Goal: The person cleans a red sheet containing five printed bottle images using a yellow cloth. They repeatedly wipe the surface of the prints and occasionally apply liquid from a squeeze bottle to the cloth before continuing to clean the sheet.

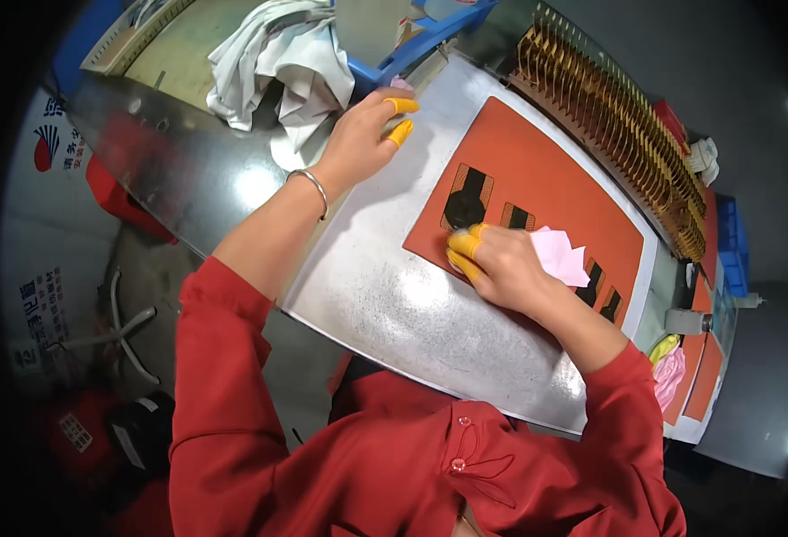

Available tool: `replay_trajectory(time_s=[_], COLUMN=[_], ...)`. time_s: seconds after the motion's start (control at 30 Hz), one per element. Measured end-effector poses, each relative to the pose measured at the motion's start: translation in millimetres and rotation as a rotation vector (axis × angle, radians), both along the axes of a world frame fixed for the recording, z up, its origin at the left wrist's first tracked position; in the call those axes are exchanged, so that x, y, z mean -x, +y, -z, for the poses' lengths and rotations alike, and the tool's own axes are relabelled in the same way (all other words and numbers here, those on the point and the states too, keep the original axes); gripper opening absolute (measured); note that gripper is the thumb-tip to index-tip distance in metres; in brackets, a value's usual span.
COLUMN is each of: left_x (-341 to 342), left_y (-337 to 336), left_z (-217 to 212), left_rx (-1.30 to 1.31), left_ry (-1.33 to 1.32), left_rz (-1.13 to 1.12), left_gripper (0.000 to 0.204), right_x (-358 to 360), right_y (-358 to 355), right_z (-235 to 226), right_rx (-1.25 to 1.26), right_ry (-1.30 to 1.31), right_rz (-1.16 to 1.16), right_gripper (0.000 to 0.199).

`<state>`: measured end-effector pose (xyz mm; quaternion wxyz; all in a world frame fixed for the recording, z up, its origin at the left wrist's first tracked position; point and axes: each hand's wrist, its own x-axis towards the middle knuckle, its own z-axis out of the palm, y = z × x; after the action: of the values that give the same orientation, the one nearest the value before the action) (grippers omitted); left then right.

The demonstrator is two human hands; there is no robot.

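An orange mat (555, 188) lies on the metal table (394, 304). On it lie flat orange-and-black flexible circuit pieces; one (467, 199) sits at the mat's near-left corner, others (602, 295) further right. My right hand (500, 264), with yellow finger cots, holds a pink cloth (562, 255) and presses its fingertips on the near-left piece. My left hand (367, 134), also in yellow finger cots, reaches to the table's far-left edge, fingers apart, holding nothing, next to a crumpled white cloth (278, 63).
A long rack (618, 116) of upright orange circuit pieces runs along the table's far side. A blue tray (412, 45) stands beyond the white cloth. At the right end lie more orange mats (703, 376), a pink cloth (670, 376) and a small bottle (688, 320).
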<state>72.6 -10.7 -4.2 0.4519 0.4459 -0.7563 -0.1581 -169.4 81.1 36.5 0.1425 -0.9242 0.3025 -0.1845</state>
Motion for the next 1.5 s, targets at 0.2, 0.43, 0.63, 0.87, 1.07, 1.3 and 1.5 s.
replay_trajectory(time_s=[0.2,0.43,0.63,0.87,1.07,1.3,1.5], left_x=[10,-13,-36,-29,-31,-32,-34], left_y=[9,18,-34,-43,-43,-46,-46], left_z=[-6,-76,-79,-71,-73,-69,-69], left_rx=[0.031,0.480,0.186,0.045,0.031,0.015,0.052], left_ry=[0.093,0.245,0.265,0.188,0.201,0.230,0.204], left_rz=[0.003,-0.422,-0.410,-0.494,-0.489,-0.497,-0.525], left_gripper=[0.021,0.044,0.088,0.065,0.063,0.061,0.059], right_x=[63,31,-61,-108,-115,-116,-117], right_y=[-7,-114,-179,-195,-193,-193,-195], right_z=[-66,-110,-127,-128,-133,-135,-134], right_rx=[-0.722,-1.036,-1.289,-1.272,-1.217,-1.225,-1.271], right_ry=[-0.836,-1.426,-1.558,-1.527,-1.498,-1.470,-1.493], right_rz=[0.437,0.292,0.044,0.009,-0.024,0.027,0.008], right_gripper=[0.006,0.015,0.017,0.019,0.023,0.019,0.019])
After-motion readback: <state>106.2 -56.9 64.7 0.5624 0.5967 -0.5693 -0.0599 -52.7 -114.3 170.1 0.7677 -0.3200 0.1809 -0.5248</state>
